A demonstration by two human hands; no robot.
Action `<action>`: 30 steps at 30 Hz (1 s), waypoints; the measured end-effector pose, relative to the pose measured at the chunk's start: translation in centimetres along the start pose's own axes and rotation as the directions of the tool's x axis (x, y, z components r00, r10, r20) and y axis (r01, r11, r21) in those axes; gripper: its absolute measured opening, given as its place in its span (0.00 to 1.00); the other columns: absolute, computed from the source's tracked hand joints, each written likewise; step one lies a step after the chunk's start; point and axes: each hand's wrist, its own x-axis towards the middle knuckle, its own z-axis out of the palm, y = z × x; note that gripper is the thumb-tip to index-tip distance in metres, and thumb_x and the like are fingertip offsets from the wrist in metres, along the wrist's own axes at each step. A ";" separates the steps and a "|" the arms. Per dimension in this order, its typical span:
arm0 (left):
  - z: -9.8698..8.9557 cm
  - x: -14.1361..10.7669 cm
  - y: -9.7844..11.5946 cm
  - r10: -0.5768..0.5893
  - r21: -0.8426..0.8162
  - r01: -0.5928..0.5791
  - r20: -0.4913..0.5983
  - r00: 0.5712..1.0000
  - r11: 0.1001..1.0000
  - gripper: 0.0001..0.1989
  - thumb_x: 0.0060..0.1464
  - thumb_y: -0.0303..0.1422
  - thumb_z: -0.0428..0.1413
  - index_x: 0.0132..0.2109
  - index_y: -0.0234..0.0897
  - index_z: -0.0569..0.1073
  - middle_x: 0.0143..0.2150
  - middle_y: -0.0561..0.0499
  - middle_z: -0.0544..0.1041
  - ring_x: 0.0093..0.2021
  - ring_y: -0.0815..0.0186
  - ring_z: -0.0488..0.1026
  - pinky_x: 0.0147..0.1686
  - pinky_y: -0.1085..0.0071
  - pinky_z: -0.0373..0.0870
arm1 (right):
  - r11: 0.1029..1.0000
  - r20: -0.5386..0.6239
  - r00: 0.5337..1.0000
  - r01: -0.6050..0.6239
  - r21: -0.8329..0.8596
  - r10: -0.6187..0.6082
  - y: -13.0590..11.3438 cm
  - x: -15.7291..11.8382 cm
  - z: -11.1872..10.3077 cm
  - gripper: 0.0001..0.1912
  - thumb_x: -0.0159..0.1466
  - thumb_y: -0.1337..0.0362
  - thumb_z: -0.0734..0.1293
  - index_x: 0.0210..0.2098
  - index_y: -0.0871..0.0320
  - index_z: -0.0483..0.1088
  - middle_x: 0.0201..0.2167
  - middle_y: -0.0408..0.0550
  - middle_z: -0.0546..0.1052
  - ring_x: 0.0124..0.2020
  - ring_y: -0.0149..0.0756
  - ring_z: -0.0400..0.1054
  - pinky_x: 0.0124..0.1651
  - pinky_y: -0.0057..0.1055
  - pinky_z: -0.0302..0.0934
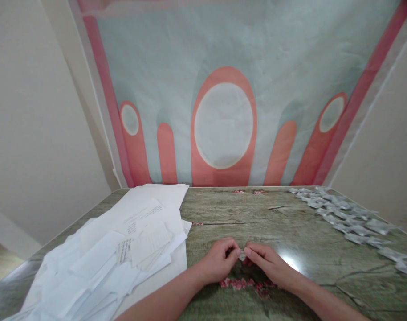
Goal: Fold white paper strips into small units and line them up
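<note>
A small whitish piece of folded paper (pixel 242 256) is pinched between both hands over the middle of the table, mostly hidden by the fingers. My left hand (pixel 223 258) is closed, its thumb and forefinger gripping the paper's left end. At the other end, my right hand (pixel 264 262) is closed on it as well, thumb on top. Left of my hands lies a heap of loose white paper sheets (pixel 106 258), some with printed text. Toward the right edge, several small twisted or folded pale pieces (pixel 343 214) lie in slanting rows.
The wood-patterned table (pixel 230 209) has pink flower prints and a bright light reflection right of my hands. Behind its far edge hangs a grey-green sheet (pixel 177 67) with coral shapes. Pale walls (pixel 33 111) stand at both sides.
</note>
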 end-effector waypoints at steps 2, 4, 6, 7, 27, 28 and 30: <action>-0.1 0.0 0.1 0.015 0.002 -0.015 0.013 1.000 1.000 0.09 0.55 0.30 0.47 0.29 0.34 0.68 0.27 0.54 0.66 0.30 0.69 0.64 0.31 0.76 0.59 | 1.000 -0.008 1.000 0.006 -0.011 -0.006 -0.2 0.0 0.0 0.19 0.64 0.52 0.55 0.26 0.58 0.64 0.23 0.40 0.64 0.28 0.32 0.60 0.32 0.26 0.54; -0.1 0.0 0.2 0.027 0.006 -0.027 0.023 0.999 1.000 0.09 0.55 0.30 0.48 0.29 0.34 0.68 0.27 0.55 0.67 0.30 0.69 0.64 0.31 0.76 0.59 | 0.999 -0.013 1.000 0.025 -0.028 -0.025 -0.1 0.0 0.0 0.18 0.64 0.53 0.56 0.25 0.57 0.63 0.23 0.40 0.63 0.28 0.32 0.59 0.32 0.26 0.54; 0.0 -0.1 0.2 0.042 0.016 -0.042 0.022 0.999 0.999 0.10 0.56 0.31 0.47 0.29 0.34 0.69 0.27 0.54 0.67 0.30 0.69 0.64 0.32 0.76 0.59 | 0.999 -0.023 0.999 0.033 -0.043 -0.034 0.1 0.0 0.0 0.17 0.64 0.54 0.56 0.24 0.57 0.61 0.23 0.40 0.63 0.28 0.32 0.59 0.33 0.26 0.54; 0.0 -0.1 0.2 0.049 0.020 -0.050 0.017 0.999 0.999 0.11 0.57 0.32 0.47 0.29 0.34 0.69 0.27 0.54 0.67 0.31 0.69 0.64 0.33 0.75 0.59 | 0.998 -0.032 0.999 0.029 -0.048 -0.031 0.2 0.0 0.0 0.17 0.64 0.54 0.56 0.24 0.57 0.61 0.23 0.40 0.62 0.28 0.32 0.58 0.33 0.27 0.54; 0.4 -0.4 -0.4 0.171 0.001 -0.174 -0.182 0.968 0.985 0.03 0.51 0.30 0.57 0.34 0.37 0.73 0.31 0.52 0.73 0.34 0.67 0.69 0.36 0.74 0.63 | 0.998 -0.079 0.995 -0.051 0.030 0.053 0.8 0.3 0.0 0.19 0.64 0.54 0.56 0.21 0.58 0.60 0.19 0.38 0.63 0.25 0.30 0.59 0.30 0.26 0.52; 0.4 -0.4 -0.5 0.180 0.010 -0.181 -0.186 0.966 0.983 0.03 0.51 0.31 0.57 0.33 0.37 0.73 0.30 0.52 0.73 0.34 0.67 0.69 0.36 0.74 0.63 | 0.998 -0.082 0.995 -0.052 0.028 0.054 0.7 0.3 0.1 0.19 0.64 0.54 0.56 0.21 0.58 0.60 0.19 0.39 0.62 0.25 0.30 0.59 0.30 0.26 0.52; 0.4 -0.4 -0.5 0.183 0.025 -0.182 -0.199 0.963 0.983 0.05 0.52 0.33 0.56 0.32 0.37 0.73 0.29 0.52 0.72 0.33 0.67 0.68 0.35 0.73 0.63 | 0.998 -0.091 0.994 -0.054 0.024 0.056 0.6 0.3 0.2 0.19 0.65 0.54 0.54 0.22 0.57 0.60 0.20 0.39 0.63 0.25 0.31 0.59 0.30 0.27 0.53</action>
